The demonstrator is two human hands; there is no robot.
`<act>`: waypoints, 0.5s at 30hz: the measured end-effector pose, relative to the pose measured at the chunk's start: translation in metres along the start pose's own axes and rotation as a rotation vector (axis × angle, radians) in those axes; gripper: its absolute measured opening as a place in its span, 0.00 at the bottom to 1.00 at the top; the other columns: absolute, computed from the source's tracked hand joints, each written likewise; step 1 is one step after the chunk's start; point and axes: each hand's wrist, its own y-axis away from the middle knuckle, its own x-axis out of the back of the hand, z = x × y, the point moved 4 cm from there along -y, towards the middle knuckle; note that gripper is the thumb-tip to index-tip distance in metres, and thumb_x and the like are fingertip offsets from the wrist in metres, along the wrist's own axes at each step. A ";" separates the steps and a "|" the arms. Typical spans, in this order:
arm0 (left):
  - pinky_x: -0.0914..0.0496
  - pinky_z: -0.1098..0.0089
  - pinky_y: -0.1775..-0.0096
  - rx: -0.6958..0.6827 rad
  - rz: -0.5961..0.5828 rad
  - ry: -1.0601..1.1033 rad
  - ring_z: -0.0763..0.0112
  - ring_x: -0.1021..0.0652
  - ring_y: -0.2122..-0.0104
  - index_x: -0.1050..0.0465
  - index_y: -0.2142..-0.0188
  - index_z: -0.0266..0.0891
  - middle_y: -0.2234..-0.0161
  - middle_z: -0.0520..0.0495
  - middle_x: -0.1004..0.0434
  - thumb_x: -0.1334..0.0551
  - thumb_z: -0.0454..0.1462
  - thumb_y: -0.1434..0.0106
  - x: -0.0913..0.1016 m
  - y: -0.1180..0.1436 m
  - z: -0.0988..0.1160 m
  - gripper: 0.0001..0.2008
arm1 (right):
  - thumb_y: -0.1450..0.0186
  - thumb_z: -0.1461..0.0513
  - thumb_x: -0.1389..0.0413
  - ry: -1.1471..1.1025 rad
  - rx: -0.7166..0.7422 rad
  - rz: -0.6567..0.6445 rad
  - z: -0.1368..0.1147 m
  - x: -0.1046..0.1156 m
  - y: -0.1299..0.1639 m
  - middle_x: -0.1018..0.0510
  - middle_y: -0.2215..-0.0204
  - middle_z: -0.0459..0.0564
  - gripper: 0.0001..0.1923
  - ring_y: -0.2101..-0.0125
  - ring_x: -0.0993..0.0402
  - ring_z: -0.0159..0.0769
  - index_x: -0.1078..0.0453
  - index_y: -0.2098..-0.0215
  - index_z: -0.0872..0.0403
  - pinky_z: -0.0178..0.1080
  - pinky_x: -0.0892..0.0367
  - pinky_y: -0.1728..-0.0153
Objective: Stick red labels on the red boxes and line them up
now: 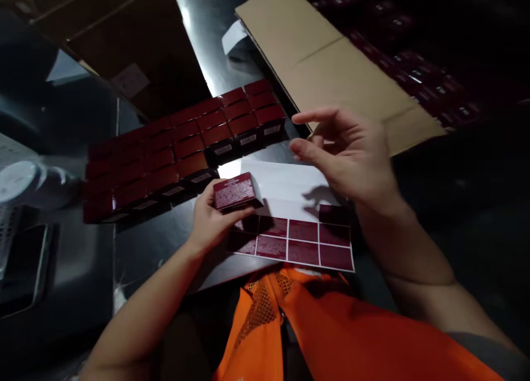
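A small dark red box (pixel 235 192) with fine white print on its face is gripped by my left hand (pixel 209 218), thumb below and fingers behind. Under it on the table lies a white label sheet (pixel 281 196), its lower rows carrying dark red rectangular stickers (pixel 303 250). My right hand (pixel 348 154) hovers above the sheet's right side, thumb and index finger apart, with nothing visible between them. Its shadow falls on the white part of the sheet. Just beyond both hands stands a block of matching dark red boxes (pixel 186 146), packed in rows, some showing barcode labels.
An open cardboard carton (pixel 318 55) at the upper right holds many more dark red boxes (pixel 418 74). Another brown carton (pixel 136 44) stands at the upper left. A round white-topped container (pixel 19 182) and a dark flat device (pixel 25 268) sit on the metal table's left.
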 end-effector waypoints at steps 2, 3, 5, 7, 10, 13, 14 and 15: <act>0.23 0.70 0.68 0.088 -0.076 0.123 0.70 0.20 0.72 0.26 0.63 0.40 0.69 0.51 0.19 0.22 0.37 0.61 -0.007 0.001 -0.005 0.25 | 0.37 0.55 0.32 0.120 0.039 -0.091 -0.016 0.028 0.013 0.25 0.71 0.43 0.18 0.72 0.26 0.33 0.24 0.51 0.51 0.37 0.27 0.67; 0.23 0.71 0.68 0.120 -0.117 0.159 0.69 0.20 0.72 0.26 0.63 0.40 0.69 0.51 0.19 0.21 0.37 0.62 -0.010 0.002 -0.008 0.26 | 0.38 0.54 0.32 0.208 0.059 -0.163 -0.020 0.040 0.025 0.23 0.70 0.44 0.18 0.71 0.25 0.34 0.23 0.51 0.51 0.37 0.27 0.67; 0.23 0.70 0.67 0.173 -0.195 0.201 0.67 0.19 0.69 0.25 0.63 0.39 0.67 0.49 0.18 0.21 0.36 0.64 -0.014 0.005 -0.011 0.27 | 0.37 0.54 0.33 0.392 0.076 -0.318 -0.015 0.059 0.056 0.21 0.67 0.46 0.17 0.69 0.23 0.35 0.23 0.52 0.50 0.37 0.27 0.65; 0.22 0.68 0.65 0.200 -0.258 0.216 0.64 0.18 0.66 0.24 0.62 0.39 0.64 0.46 0.17 0.20 0.36 0.64 -0.017 0.008 -0.014 0.28 | 0.33 0.54 0.37 0.483 0.057 -0.378 0.006 0.073 0.088 0.19 0.62 0.49 0.15 0.63 0.21 0.40 0.23 0.51 0.50 0.39 0.25 0.62; 0.22 0.65 0.61 0.163 -0.301 0.222 0.59 0.18 0.62 0.22 0.60 0.40 0.59 0.43 0.17 0.20 0.38 0.63 -0.017 0.009 -0.017 0.28 | 0.31 0.53 0.40 0.598 0.075 -0.287 0.045 0.084 0.123 0.22 0.50 0.58 0.19 0.47 0.26 0.51 0.25 0.46 0.54 0.51 0.28 0.48; 0.22 0.66 0.57 0.112 -0.310 0.241 0.58 0.18 0.55 0.22 0.56 0.42 0.49 0.42 0.20 0.21 0.39 0.61 -0.018 0.007 -0.020 0.29 | 0.31 0.55 0.40 0.619 0.114 -0.232 0.070 0.080 0.136 0.20 0.53 0.57 0.15 0.47 0.26 0.53 0.23 0.49 0.54 0.57 0.29 0.47; 0.23 0.67 0.57 0.109 -0.306 0.246 0.58 0.19 0.55 0.22 0.55 0.42 0.46 0.42 0.22 0.21 0.39 0.60 -0.019 0.006 -0.021 0.30 | 0.30 0.56 0.40 0.605 0.125 -0.210 0.074 0.078 0.137 0.18 0.55 0.56 0.13 0.49 0.24 0.51 0.23 0.51 0.54 0.56 0.28 0.49; 0.23 0.68 0.58 0.118 -0.300 0.248 0.59 0.18 0.55 0.22 0.54 0.42 0.44 0.42 0.24 0.21 0.39 0.60 -0.019 0.005 -0.023 0.30 | 0.30 0.57 0.40 0.589 0.137 -0.177 0.075 0.077 0.136 0.17 0.57 0.54 0.11 0.52 0.22 0.49 0.22 0.52 0.53 0.55 0.27 0.50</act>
